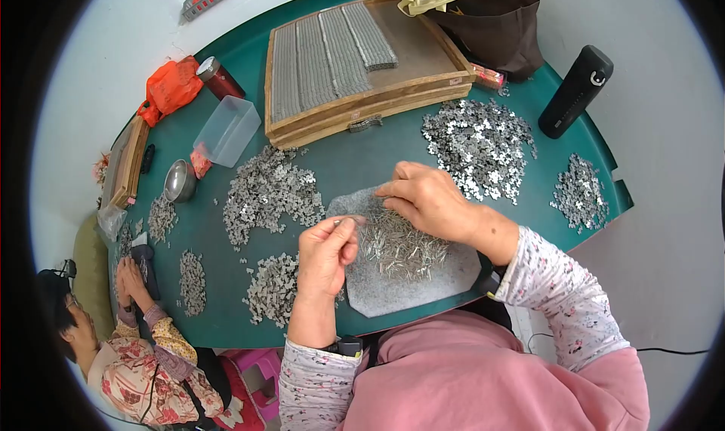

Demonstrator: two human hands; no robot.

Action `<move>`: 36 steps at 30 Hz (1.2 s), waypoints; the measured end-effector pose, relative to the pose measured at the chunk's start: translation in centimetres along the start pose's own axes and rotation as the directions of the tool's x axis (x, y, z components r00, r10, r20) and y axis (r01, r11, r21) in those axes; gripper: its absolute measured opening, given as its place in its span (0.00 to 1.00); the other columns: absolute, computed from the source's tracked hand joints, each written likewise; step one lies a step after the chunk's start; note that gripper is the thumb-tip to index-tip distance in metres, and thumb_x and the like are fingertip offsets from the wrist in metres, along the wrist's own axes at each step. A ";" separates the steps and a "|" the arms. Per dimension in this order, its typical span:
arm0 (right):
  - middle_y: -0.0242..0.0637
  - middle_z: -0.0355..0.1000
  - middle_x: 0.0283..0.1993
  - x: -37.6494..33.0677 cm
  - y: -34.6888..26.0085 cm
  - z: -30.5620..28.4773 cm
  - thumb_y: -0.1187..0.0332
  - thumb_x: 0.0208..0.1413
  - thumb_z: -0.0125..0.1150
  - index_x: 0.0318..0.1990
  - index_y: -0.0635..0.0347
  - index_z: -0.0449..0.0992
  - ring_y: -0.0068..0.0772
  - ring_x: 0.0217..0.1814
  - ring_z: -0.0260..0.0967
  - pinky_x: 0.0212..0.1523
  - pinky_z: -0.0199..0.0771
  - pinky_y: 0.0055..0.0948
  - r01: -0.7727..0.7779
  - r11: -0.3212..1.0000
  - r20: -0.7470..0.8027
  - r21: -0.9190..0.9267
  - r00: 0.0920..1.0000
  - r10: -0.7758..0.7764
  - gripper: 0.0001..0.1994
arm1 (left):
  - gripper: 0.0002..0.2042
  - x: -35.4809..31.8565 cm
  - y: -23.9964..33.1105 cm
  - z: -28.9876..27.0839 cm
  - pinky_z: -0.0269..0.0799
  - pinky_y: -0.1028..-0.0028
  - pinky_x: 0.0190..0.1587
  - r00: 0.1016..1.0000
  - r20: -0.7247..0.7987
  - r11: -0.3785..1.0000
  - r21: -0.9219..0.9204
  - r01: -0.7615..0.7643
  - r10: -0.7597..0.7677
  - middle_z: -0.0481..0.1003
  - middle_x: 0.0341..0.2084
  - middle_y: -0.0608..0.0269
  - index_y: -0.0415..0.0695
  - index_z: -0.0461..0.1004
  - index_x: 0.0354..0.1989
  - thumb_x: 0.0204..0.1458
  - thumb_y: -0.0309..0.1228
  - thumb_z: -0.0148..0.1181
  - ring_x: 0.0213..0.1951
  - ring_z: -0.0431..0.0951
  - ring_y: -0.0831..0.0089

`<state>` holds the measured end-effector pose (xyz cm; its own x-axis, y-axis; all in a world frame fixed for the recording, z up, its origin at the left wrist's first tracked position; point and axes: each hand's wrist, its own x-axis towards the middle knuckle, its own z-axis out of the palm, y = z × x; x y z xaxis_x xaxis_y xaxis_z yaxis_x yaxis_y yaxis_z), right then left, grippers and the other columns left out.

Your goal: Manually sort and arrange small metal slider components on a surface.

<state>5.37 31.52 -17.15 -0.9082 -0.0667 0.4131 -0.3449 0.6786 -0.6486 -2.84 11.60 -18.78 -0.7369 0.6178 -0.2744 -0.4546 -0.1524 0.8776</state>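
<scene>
My left hand (325,256) is closed, thumb and forefinger pinched together at the left edge of a heap of thin metal pins (408,251). Something small and thin shows at its fingertips, too small to name. Over the far side of the heap is my right hand (432,203), its fingers bent and drawn together; whatever they hold is hidden. The pins lie on a grey felt mat (393,299) at the table's near edge. Left of the mat are piles of small flat silver metal pieces (273,193), (276,284), and a larger pile of such pieces (479,148) lies beyond my right hand.
Wooden trays (370,103) with rows of assembled metal strips (325,57) stand at the back of the green table (393,148). A black bottle (575,91) is at right; a clear plastic box (226,133) and steel bowl (180,182) at left. Another person (151,363) works at far left.
</scene>
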 end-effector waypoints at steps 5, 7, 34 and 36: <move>0.39 0.70 0.34 2.7 1.3 2.0 0.69 0.44 0.62 0.28 0.58 0.78 0.43 0.42 0.68 0.41 0.71 0.38 0.100 0.919 0.178 -0.381 0.984 -0.033 0.04 | 0.09 0.5 -1.3 -1.0 0.53 0.83 0.18 0.993 -0.120 1.000 -0.005 0.016 -0.016 0.68 0.18 0.68 0.32 0.75 0.37 0.55 0.28 0.58 0.17 0.64 0.81; 0.38 0.69 0.33 3.0 1.1 2.5 0.68 0.45 0.63 0.29 0.58 0.78 0.43 0.41 0.68 0.41 0.71 0.38 0.151 0.913 0.239 -0.380 0.969 -0.061 0.05 | 0.09 0.3 -1.4 -1.1 0.55 0.83 0.17 0.993 -0.120 0.999 -0.030 0.013 -0.017 0.69 0.19 0.68 0.33 0.76 0.37 0.55 0.27 0.58 0.17 0.65 0.82; 0.38 0.66 0.32 0.4 -0.6 0.6 0.73 0.39 0.57 0.24 0.61 0.74 0.39 0.38 0.66 0.39 0.70 0.34 0.220 0.855 0.211 -0.470 0.968 -0.133 0.03 | 0.11 0.0 -1.3 -1.2 0.57 0.82 0.19 0.997 -0.069 0.996 -0.088 -0.023 0.017 0.70 0.19 0.66 0.32 0.75 0.39 0.57 0.28 0.51 0.18 0.67 0.80; 0.38 0.67 0.32 0.9 -0.5 1.3 0.72 0.39 0.57 0.25 0.61 0.75 0.40 0.38 0.66 0.39 0.70 0.35 0.185 0.892 0.145 -0.413 0.980 -0.136 0.04 | 0.11 0.0 -1.3 -1.2 0.57 0.82 0.19 0.998 -0.067 0.996 -0.083 -0.024 0.018 0.70 0.19 0.66 0.32 0.75 0.39 0.57 0.28 0.51 0.18 0.67 0.80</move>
<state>4.41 30.14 -17.25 -0.8777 -0.2635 0.4003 -0.3774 0.8949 -0.2382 -2.86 10.85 -20.35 -0.7770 0.5616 -0.2843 -0.4769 -0.2304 0.8482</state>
